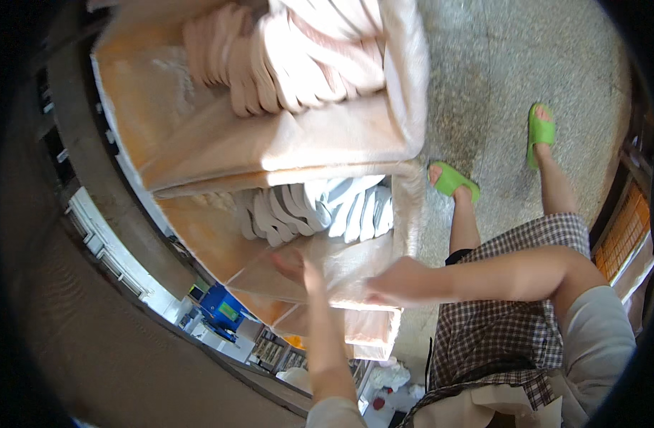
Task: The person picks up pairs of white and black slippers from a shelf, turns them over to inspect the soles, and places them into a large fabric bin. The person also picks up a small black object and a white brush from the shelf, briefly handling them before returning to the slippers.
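My left hand (293,265) reaches over the near part of a fabric-lined bin, its thumb stretched away from its fingers, with nothing visible in it. Just beyond it lie several long, round-ended white and grey pieces (284,214) in a row; their kind does not show. My right hand (404,281) hovers at the right side of the same bin, by the pale lining (410,214). Its fingers look bent but are smeared by motion, so whether they hold anything is hidden. Whether either hand touches the lining is unclear.
A larger lined bin (327,139) adjoins at the top, filled with pinkish round-ended pieces (298,60). Green slippers (452,180) are on my feet on the speckled floor (477,85). A blue machine (222,308) and white plastic bags (391,376) appear lower down.
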`<move>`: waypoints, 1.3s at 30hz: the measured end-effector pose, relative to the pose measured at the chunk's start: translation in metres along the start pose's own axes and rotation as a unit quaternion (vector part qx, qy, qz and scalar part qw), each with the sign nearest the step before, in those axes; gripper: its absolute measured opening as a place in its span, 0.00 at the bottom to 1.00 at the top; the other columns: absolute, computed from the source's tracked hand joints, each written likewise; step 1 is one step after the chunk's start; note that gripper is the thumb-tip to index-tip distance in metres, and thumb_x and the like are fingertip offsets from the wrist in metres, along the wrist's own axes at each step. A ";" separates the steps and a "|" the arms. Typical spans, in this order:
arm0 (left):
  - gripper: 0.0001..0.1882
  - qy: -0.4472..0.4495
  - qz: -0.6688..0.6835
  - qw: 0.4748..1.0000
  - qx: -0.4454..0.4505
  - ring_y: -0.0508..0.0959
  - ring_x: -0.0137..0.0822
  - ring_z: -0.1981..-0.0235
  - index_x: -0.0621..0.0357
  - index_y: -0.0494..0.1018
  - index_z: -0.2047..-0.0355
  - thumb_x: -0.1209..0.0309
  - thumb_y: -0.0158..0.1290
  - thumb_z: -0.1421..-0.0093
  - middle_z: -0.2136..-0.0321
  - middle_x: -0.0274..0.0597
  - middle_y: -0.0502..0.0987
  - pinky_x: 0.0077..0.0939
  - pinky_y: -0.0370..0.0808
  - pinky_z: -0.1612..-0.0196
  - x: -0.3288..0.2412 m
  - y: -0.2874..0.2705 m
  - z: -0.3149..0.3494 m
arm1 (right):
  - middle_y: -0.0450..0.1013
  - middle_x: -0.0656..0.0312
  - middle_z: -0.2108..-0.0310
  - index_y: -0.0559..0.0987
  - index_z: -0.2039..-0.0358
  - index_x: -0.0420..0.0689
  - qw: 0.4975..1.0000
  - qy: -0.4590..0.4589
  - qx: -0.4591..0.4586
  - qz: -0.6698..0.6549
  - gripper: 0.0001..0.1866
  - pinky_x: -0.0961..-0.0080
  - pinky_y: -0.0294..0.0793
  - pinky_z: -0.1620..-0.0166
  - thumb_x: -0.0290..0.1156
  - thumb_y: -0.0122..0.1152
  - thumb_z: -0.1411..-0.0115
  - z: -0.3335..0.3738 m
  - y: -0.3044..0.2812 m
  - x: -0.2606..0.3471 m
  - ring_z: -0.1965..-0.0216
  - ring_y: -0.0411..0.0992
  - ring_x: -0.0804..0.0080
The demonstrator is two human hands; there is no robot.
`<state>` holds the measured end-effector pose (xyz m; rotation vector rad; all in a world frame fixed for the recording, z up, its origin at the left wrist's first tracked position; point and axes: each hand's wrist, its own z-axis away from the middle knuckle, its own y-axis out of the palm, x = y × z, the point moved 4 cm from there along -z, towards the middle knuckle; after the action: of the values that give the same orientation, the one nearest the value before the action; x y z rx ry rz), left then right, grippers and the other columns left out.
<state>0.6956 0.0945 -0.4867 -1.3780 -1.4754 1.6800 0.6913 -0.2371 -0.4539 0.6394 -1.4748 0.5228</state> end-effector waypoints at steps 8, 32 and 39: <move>0.37 0.278 0.069 0.865 0.412 0.62 0.54 0.44 0.60 0.56 0.42 0.75 0.59 0.52 0.47 0.61 0.61 0.47 0.62 0.45 -0.379 -0.092 0.191 | 0.72 0.51 0.61 0.65 0.49 0.51 0.965 0.125 -0.083 0.213 0.22 0.60 0.72 0.60 0.35 0.53 0.46 0.219 -0.140 0.093 0.59 0.71 0.52; 0.48 0.183 0.201 0.962 -0.018 0.64 0.49 0.46 0.67 0.45 0.38 0.67 0.62 0.53 0.46 0.58 0.62 0.39 0.65 0.46 -0.325 -0.329 -0.409 | 0.68 0.49 0.55 0.72 0.52 0.45 0.811 0.471 -0.140 0.319 0.24 0.60 0.69 0.53 0.33 0.59 0.51 0.241 -0.250 0.231 0.55 0.68 0.50; 0.44 0.141 0.263 0.954 0.019 0.75 0.48 0.57 0.72 0.55 0.42 0.69 0.62 0.57 0.50 0.56 0.69 0.36 0.74 0.59 -0.298 -0.296 -0.448 | 0.72 0.50 0.61 0.74 0.58 0.45 0.823 0.438 -0.156 0.326 0.18 0.60 0.71 0.55 0.34 0.57 0.50 0.213 -0.209 0.219 0.58 0.70 0.51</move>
<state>1.1368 0.1039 -0.0597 -2.0188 -0.9614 1.6972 0.6847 -0.5480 -0.2534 -0.3960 -0.8033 0.9203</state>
